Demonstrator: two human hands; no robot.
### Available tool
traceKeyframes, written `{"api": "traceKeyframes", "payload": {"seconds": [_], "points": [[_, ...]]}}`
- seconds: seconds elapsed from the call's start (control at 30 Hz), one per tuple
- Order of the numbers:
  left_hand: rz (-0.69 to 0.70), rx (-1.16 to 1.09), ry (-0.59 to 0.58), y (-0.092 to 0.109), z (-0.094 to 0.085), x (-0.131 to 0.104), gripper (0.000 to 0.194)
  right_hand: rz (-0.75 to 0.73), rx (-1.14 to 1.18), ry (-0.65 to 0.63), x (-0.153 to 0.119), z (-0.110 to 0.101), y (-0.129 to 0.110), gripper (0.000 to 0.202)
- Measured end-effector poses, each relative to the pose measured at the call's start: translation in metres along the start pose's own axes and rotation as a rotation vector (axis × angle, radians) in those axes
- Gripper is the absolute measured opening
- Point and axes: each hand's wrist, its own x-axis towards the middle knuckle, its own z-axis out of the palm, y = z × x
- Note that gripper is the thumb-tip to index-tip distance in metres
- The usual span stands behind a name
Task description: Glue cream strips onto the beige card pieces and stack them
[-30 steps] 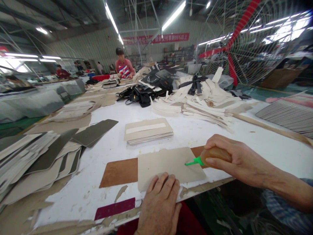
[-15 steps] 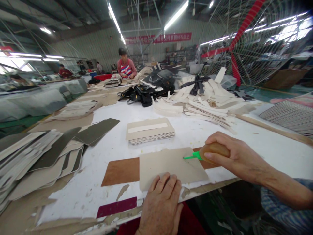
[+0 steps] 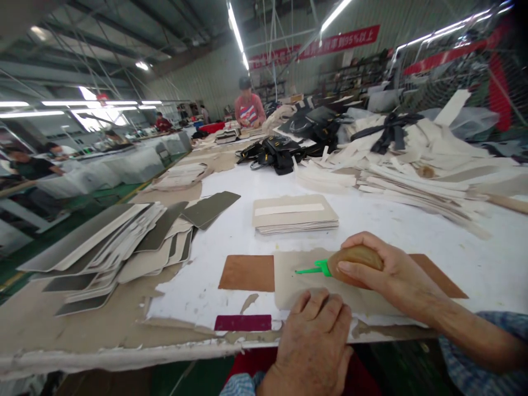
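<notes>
My right hand (image 3: 379, 269) is wrapped round a brown glue bottle (image 3: 358, 263), tilted so its green nozzle (image 3: 313, 268) points left, low over a beige panel (image 3: 291, 286). With fingers stretched out, my left hand (image 3: 317, 324) lies flat on the panel's near edge. Brown material shows on both sides of the panel: a brown piece (image 3: 246, 273) at the left and another brown piece (image 3: 437, 275) at the right, partly behind my right hand. Just beyond lies a neat stack of beige panels (image 3: 295, 220) with a pale strip (image 3: 289, 209) on top.
Grey and beige panels (image 3: 136, 242) are heaped at the left. A dark red strip (image 3: 242, 323) lies by the table's near edge. Farther back are black bags (image 3: 276, 154) and a pile of off-white strips (image 3: 433, 181). A person (image 3: 249, 107) stands at the far end.
My view has swung left, so everything sits farther right. The glue bottle's nozzle has moved left across the beige panel; my left hand still rests at its near edge.
</notes>
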Motion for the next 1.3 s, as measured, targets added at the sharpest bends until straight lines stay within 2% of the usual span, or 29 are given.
{"api": "traceKeyframes", "payload": {"seconds": [0.17,0.33,0.53,0.8,0.97,1.07,1.13,1.2,1.3], "points": [[0.009,0.015,0.010,0.001,-0.001,0.001,0.050,-0.021,-0.063,-0.054,0.006,0.002,-0.008,0.042],[0.017,0.026,0.005,0.001,-0.002,0.002,0.049,-0.081,-0.114,-0.051,0.010,0.008,-0.023,0.035],[0.009,0.007,0.006,0.000,0.000,0.002,0.049,-0.130,-0.143,-0.141,0.010,0.011,-0.032,0.031],[0.026,0.038,0.018,0.000,0.000,0.001,0.049,-0.124,-0.239,-0.093,0.007,-0.005,-0.026,0.029],[0.020,0.032,0.011,0.000,0.000,0.000,0.049,-0.149,-0.194,-0.059,0.010,0.003,-0.018,0.029],[0.013,0.055,0.015,-0.001,0.002,0.001,0.050,-0.058,0.009,-0.049,0.010,0.014,-0.011,0.032],[0.032,0.088,0.061,-0.004,0.008,0.002,0.051,0.139,0.350,0.013,0.011,0.019,-0.002,0.040],[0.080,0.134,0.159,-0.011,0.019,0.001,0.053,0.312,0.733,0.109,0.011,0.017,0.010,0.050],[0.179,0.224,0.356,-0.028,0.044,-0.001,0.054,0.336,1.036,0.235,0.013,-0.005,0.035,0.048]]}}
